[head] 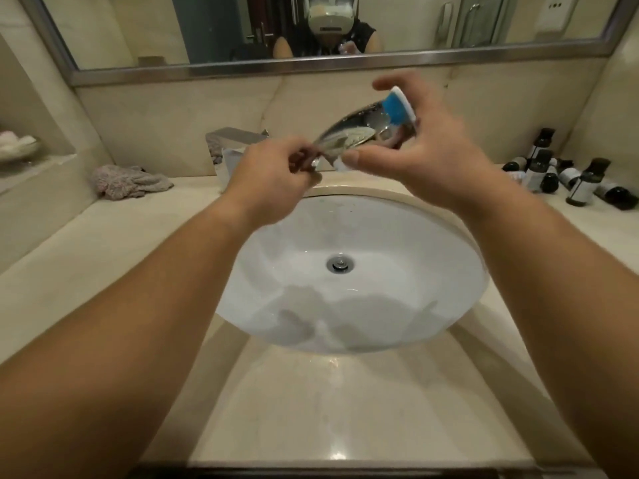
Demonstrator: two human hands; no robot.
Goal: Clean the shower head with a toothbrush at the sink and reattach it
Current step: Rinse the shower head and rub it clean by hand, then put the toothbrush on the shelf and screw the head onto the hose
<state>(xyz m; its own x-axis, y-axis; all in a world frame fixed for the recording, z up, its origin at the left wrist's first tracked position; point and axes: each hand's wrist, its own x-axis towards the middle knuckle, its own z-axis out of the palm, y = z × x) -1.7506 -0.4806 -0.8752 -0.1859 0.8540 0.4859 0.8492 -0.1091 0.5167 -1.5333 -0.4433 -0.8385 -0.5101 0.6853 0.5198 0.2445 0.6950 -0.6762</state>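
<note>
A chrome shower head (352, 131) is held in the air above the back of the white sink basin (397, 305). My left hand (273, 178) grips its handle end at the left. My right hand (425, 157) holds a toothbrush (397, 105) with a white body and blue bristles; the bristles lie against the shower head's upper right part. The brush's white handle end shows below my right thumb. The frame is blurred around both hands.
A square chrome faucet (235, 140) stands behind my hands. A grey cloth (128, 181) lies on the beige counter (86, 243) at the left. Several small dark bottles (567, 178) stand and lie at the right. A mirror (311, 29) hangs above.
</note>
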